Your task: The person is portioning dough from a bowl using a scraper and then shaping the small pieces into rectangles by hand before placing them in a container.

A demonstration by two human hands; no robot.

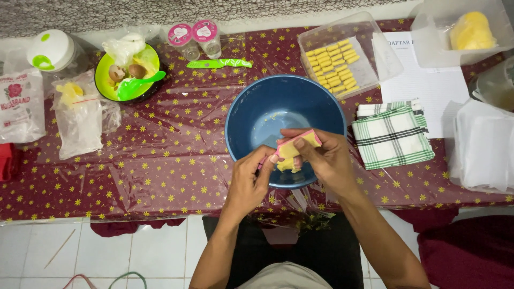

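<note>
The bowl (251, 115) sits mid-table, folded cloth (393, 136) to its right, knife (219, 63) behind it.

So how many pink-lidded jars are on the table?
2. Both pink-lidded jars stand side by side at the table's far edge: the left jar and the right jar, just behind the green knife. None appear hidden.

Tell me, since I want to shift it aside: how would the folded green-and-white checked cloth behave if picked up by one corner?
The folded green-and-white checked cloth would probably be floppy: it is soft fabric lying flat in layers, so lifting one corner would likely unfold it. It looks light for its size. Pushed, it may bunch or drag on the clear plastic cover over the maroon star-patterned tablecloth rather than slide neatly.
</note>
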